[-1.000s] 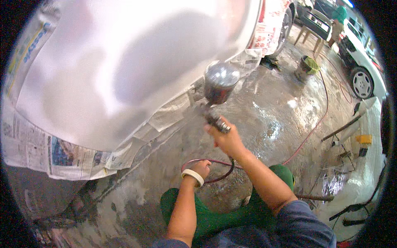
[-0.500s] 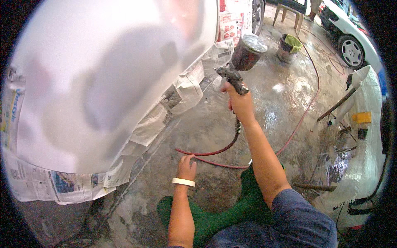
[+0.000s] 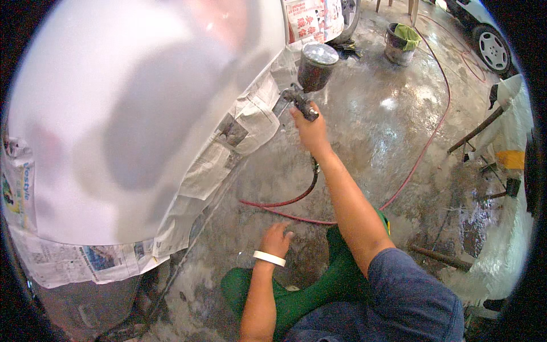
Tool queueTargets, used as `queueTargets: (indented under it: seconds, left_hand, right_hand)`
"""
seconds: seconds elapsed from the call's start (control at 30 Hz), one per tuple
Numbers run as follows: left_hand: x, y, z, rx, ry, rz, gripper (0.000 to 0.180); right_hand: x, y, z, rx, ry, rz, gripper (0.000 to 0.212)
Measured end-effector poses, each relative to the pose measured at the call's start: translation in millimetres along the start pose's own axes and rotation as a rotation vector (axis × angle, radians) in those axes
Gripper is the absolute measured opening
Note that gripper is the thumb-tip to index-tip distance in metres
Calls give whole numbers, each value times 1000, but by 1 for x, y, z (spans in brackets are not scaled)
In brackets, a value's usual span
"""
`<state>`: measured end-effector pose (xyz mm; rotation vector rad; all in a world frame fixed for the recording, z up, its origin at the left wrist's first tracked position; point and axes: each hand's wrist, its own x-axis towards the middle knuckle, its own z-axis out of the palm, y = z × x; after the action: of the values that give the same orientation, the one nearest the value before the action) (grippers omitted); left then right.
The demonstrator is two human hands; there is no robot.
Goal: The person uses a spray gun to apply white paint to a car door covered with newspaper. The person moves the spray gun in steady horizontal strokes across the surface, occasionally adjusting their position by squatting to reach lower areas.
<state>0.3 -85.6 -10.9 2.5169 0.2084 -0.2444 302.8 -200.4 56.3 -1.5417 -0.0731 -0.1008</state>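
My right hand (image 3: 310,130) is closed round the grip of a dark spray gun (image 3: 301,103). A dark paint cup (image 3: 317,67) with a pale lid sits on top of the gun. From below the grip hangs a hose (image 3: 315,174). The gun points left toward a car body panel (image 3: 74,194), whitish with grey and pinkish patches. Newspaper masking (image 3: 259,117) lines the panel's lower edge. Low over the floor, my left hand (image 3: 276,240) holds nothing, its fingers loosely stretched. A cream ring like a masking tape roll (image 3: 269,259) circles that wrist.
The red hose (image 3: 424,157) curves over the wet concrete floor. Farther back stands a bucket (image 3: 399,48) with a green-yellow cloth or liner. A car wheel (image 3: 491,50) shows at the far right. Metal stand legs (image 3: 476,131) and plastic-wrapped parts (image 3: 501,239) occupy the right side.
In the picture, the spray gun and my right hand have shifted left. My left hand has moved right and nearer, away from the red hose. The view has also shifted somewhat.
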Motion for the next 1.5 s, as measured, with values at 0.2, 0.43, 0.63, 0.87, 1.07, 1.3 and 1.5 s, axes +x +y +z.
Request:
queueTargets:
  seconds: [0.2, 0.43, 0.63, 0.87, 1.07, 1.3, 1.5]
  left_hand:
    - [-19, 65, -38, -47, 22, 153, 34]
    - [19, 166, -101, 118, 9, 469, 32]
    - [45, 259, -138, 303, -107, 672, 35]
    - [38, 276, -141, 392, -229, 749, 42]
    - [39, 265, -111, 315, -375, 714, 42]
    - [71, 256, -80, 362, -520, 776, 42]
    - [59, 229, -59, 361, -432, 753, 37]
  right_hand:
    - [18, -9, -22, -106, 101, 10, 42]
    - [36, 41, -17, 9, -9, -52, 50]
    - [3, 3, -13, -85, -190, -4, 52]
    - [12, -1, -12, -49, -219, 65, 54]
    - [22, -3, -35, -95, -297, -21, 49]
    - [41, 55, -61, -15, -307, -143, 46]
    - [39, 45, -60, -70, -84, -143, 38]
